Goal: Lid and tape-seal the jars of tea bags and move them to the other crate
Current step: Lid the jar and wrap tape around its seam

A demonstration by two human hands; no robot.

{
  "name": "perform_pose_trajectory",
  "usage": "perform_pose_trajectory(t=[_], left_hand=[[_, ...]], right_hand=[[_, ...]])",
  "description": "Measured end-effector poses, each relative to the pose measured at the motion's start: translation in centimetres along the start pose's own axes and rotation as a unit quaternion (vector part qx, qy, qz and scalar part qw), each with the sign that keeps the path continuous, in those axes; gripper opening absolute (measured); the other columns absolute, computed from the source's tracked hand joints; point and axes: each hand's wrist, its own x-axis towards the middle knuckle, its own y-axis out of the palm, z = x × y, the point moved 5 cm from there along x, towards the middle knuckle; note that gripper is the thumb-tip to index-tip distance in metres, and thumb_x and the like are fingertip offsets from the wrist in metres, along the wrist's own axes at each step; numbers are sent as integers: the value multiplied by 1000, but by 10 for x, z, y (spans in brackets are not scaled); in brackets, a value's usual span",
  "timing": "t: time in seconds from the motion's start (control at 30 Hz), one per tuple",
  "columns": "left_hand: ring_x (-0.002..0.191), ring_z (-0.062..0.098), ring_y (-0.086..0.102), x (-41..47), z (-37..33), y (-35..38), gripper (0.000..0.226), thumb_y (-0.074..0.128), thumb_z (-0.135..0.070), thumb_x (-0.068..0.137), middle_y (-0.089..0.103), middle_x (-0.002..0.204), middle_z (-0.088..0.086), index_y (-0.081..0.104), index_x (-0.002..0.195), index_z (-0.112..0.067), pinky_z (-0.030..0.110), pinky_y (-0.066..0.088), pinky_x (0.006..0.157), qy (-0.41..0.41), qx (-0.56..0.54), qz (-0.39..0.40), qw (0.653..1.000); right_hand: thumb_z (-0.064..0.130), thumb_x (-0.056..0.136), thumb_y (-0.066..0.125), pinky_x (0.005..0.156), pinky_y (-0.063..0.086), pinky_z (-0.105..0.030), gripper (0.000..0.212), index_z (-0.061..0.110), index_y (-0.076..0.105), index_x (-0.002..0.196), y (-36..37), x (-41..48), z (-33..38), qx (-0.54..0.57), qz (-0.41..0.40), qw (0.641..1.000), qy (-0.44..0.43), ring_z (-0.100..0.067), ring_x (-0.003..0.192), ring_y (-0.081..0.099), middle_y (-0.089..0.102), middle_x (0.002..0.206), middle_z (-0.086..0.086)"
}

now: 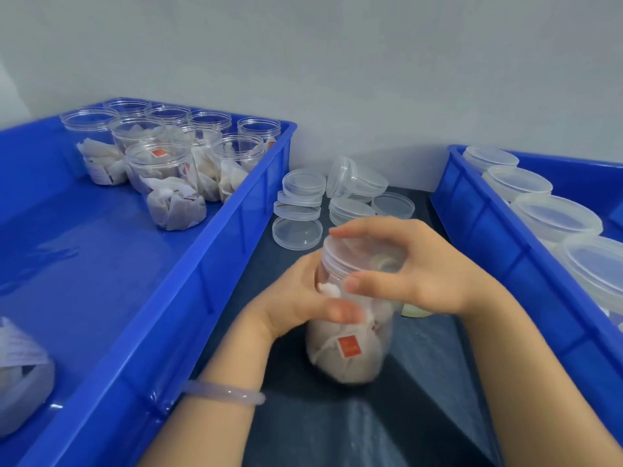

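A clear jar of tea bags (349, 348) stands on the dark table between two blue crates. My left hand (300, 305) grips its side. My right hand (411, 267) curls over the clear lid (357, 254) sitting on the jar's mouth, thumb and fingers round its rim. Several open jars of tea bags (161, 163) stand in the back of the left crate (215, 264). Several lidded jars (553, 217) line the right crate (505, 261). A small roll of tape (416, 311) peeks out under my right hand.
A pile of loose clear lids (313, 203) lies on the table between the crates, behind the jar. Another jar of tea bags (20, 372) sits at the near left of the left crate. A grey wall stands close behind.
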Motion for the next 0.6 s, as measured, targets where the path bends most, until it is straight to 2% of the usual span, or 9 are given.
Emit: perform_pose_trajectory(t=[0.07,0.1,0.2,0.27,0.33,0.4,0.47,0.53,0.6], left_hand=[[107,23,55,-5,5,9,70,83,-21,60,58,111,6,52,122,-12,36,43,94,-16,-113,114,987],[104,25,52,-6,8,13,70,86,-27,57,56,106,5,53,118,-15,39,39,92,-32,-170,130,976],[104,29,44,-5,16,6,83,92,-34,44,51,102,5,49,113,-17,43,33,91,-87,-246,69,963],[101,21,56,-5,6,5,65,83,-22,59,60,104,1,53,117,-15,34,44,87,-36,-141,57,988],[99,8,65,4,-2,-4,61,79,-22,57,69,104,-10,58,114,-21,25,51,80,-36,38,-81,995],[91,-5,64,10,-7,-10,60,73,-42,54,67,100,-19,56,111,-31,13,48,70,-50,269,-232,933],[79,-20,53,10,-14,-1,61,59,-56,51,55,96,-31,51,109,-38,2,38,55,-49,426,-300,852],[76,-28,43,7,-15,4,68,57,-60,49,43,95,-38,46,114,-43,-1,36,58,-45,431,-318,844],[84,-26,49,3,-13,1,76,69,-53,49,51,101,-34,47,120,-37,0,40,66,-29,338,-279,898]], right_hand=[[27,64,75,91,49,-33,48,20,66,111,2,-2,1,109,46,992,-41,-14,103,64,70,106,2],[24,65,72,90,50,-37,51,11,65,113,5,-3,2,155,68,984,-59,-23,102,64,69,107,-6],[26,65,65,86,50,-39,54,6,62,115,8,-2,6,209,78,972,-74,-32,101,63,67,109,-15],[30,65,70,84,51,-34,45,21,65,109,4,2,3,152,20,987,-54,-19,98,65,70,104,0],[43,67,73,84,46,-24,39,32,65,104,1,6,-5,44,-81,996,14,-1,97,61,67,99,16],[51,69,67,83,42,-24,45,33,62,111,5,8,-6,-44,-195,977,73,-4,101,56,64,104,17],[54,69,58,86,41,-28,53,29,58,116,15,10,-2,-72,-249,961,96,-16,106,53,61,111,10],[58,66,53,85,39,-29,60,28,55,118,17,11,-1,-101,-247,959,95,-20,108,50,57,112,8],[67,61,56,85,35,-23,66,31,54,116,9,8,0,-144,-183,970,70,-14,111,44,51,108,14]])
